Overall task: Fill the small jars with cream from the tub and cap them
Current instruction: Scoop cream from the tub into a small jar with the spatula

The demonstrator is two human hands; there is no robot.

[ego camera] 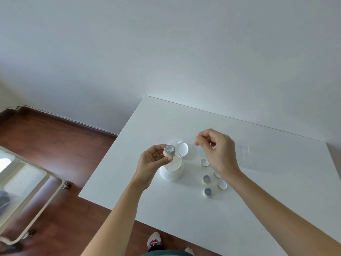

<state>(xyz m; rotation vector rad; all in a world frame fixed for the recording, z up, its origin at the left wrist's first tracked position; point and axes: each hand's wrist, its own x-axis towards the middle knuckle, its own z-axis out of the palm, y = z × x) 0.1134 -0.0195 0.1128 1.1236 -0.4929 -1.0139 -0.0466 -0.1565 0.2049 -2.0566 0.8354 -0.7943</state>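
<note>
The left hand (152,160) pinches a small jar (169,150) just above the open tub (171,169). The right hand (216,150), right of the tub, has curled fingers; what they pinch is hard to see. Near the tub's right side stand two more jars (206,179), partly hidden caps (204,162) beside them.

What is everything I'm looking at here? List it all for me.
Cream tub: one, white, open, on the table.
Tub lid: one, white, behind the tub.
Small jars: three, cream-coloured; one held, two standing uncapped.
Jar caps: three, white, loose near the jars.
Clear plastic box: one, right of the tub.
Table: one, white.
Trolley: one, pale, on the wooden floor.
Left hand: grips a jar.
Right hand: fingers pinched; contents unclear.
</note>
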